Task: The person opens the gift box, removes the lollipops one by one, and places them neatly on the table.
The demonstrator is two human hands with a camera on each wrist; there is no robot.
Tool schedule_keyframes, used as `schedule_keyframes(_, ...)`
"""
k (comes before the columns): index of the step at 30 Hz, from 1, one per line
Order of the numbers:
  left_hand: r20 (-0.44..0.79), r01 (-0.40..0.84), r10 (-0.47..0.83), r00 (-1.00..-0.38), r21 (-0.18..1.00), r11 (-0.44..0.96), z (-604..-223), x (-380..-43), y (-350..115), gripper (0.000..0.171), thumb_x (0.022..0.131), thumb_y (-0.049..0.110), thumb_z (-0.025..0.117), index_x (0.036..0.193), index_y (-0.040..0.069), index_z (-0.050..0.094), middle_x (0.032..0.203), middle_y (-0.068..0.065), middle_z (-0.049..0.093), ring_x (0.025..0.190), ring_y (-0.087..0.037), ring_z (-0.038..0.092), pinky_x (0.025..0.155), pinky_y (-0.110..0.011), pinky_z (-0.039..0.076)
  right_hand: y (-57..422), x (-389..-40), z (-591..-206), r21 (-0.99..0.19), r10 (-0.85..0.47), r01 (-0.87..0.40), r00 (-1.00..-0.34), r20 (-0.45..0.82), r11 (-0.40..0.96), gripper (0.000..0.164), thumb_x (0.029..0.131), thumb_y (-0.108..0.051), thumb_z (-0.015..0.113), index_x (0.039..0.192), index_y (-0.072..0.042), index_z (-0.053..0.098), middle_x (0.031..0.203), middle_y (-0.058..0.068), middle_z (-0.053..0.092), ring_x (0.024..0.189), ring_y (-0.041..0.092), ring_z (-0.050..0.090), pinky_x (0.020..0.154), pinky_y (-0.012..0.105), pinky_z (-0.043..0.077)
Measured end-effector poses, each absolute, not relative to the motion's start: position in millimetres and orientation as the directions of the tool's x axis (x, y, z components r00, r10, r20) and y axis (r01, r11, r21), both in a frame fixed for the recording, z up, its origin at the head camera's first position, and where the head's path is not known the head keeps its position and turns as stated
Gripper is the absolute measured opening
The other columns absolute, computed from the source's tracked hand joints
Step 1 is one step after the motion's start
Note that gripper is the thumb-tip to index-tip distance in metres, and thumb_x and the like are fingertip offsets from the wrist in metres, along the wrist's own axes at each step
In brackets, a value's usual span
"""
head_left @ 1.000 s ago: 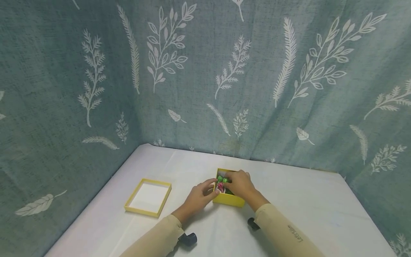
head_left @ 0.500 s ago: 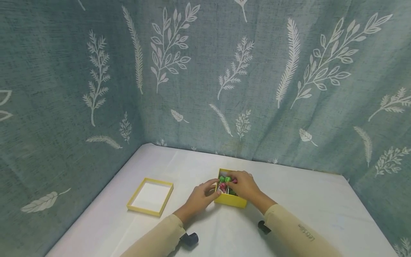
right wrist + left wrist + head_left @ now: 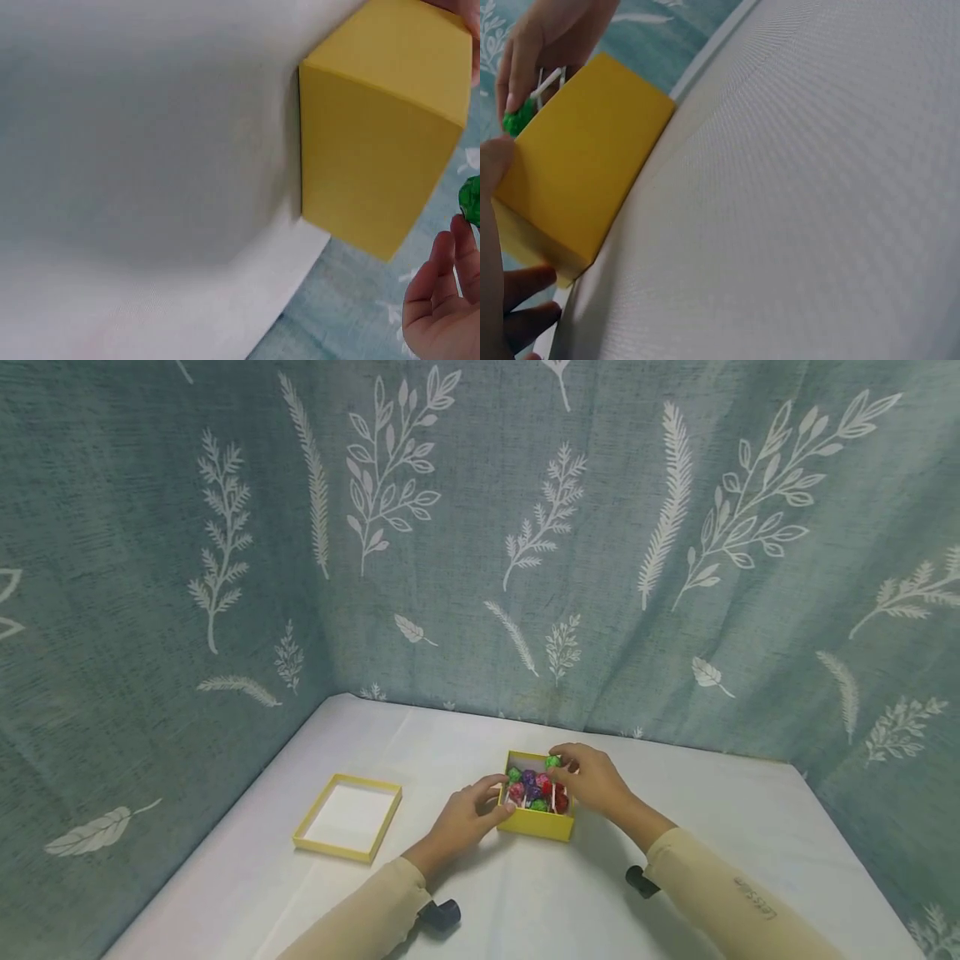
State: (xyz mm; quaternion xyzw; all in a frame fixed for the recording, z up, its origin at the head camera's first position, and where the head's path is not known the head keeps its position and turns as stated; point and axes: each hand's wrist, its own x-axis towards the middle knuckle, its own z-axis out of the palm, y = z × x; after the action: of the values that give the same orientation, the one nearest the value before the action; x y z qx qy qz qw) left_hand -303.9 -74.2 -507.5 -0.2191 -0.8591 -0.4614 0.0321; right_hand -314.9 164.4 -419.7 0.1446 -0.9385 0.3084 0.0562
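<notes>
My left hand (image 3: 461, 818) grips the left side of an open yellow box (image 3: 534, 825), thumb at its front rim. Several wrapped lollipops (image 3: 537, 806) in green, purple, pink and red lie in the box, some white sticks showing. Over the box's back right corner, my right hand (image 3: 596, 781) pinches a green lollipop (image 3: 552, 762). The left wrist view shows that green lollipop (image 3: 517, 120) beyond the box's yellow wall (image 3: 592, 142), with white sticks beside it. In the right wrist view the green ball (image 3: 471, 201) sits at the fingertips, cut by the frame's edge.
A shallow yellow-rimmed lid (image 3: 333, 852) with a white inside lies to the left on the white table (image 3: 712, 843). A blue-green curtain with white leaf prints (image 3: 465, 527) hangs behind the table and along its left side.
My right hand has risen out of the box and moved right, now pinching a green lollipop. More lollipops in the box have come into sight. My left hand stays at the box.
</notes>
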Motion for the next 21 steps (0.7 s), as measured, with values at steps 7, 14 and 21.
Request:
schedule_keyframes(7,0.274,0.42,0.341,-0.899,0.757,0.5,-505.3,-302.1,-77.1,0.055,0.093,0.049,0.061,0.138,0.021,0.051,0.129,-0.016,0.061,0.116,-0.028,0.06,0.103,-0.055,0.036,185.4,-308.6,-417.3,-0.553,-0.233,-0.322,-0.946,0.226,0.768,0.033,0.093,-0.025,0.067,0.123,-0.012,0.064,0.102,0.002,0.064,0.091,0.019,0.059,0.071,0.038,0.05)
schedule_keyframes(14,0.271,0.412,0.337,-0.902,0.775,0.479,-505.1,-302.6,-81.2,0.051,0.093,0.044,0.063,0.137,0.019,0.052,0.131,-0.015,0.059,0.117,-0.031,0.059,0.098,-0.053,0.043,212.7,-304.7,-428.9,-0.56,-0.205,-0.314,-0.946,0.249,0.767,0.033,0.093,-0.022,0.067,0.122,-0.007,0.065,0.099,0.002,0.064,0.09,0.02,0.06,0.071,0.039,0.05)
schedule_keyframes(21,0.269,0.41,0.342,-0.901,0.784,0.466,-507.1,-302.9,-80.2,0.054,0.092,0.049,0.062,0.137,0.02,0.051,0.129,-0.014,0.061,0.117,-0.032,0.059,0.098,-0.053,0.043,241.0,-303.7,-449.3,-0.568,-0.144,-0.246,-0.965,0.219,0.786,0.034,0.093,-0.022,0.067,0.122,-0.005,0.065,0.098,0.004,0.065,0.089,0.02,0.06,0.07,0.037,0.049)
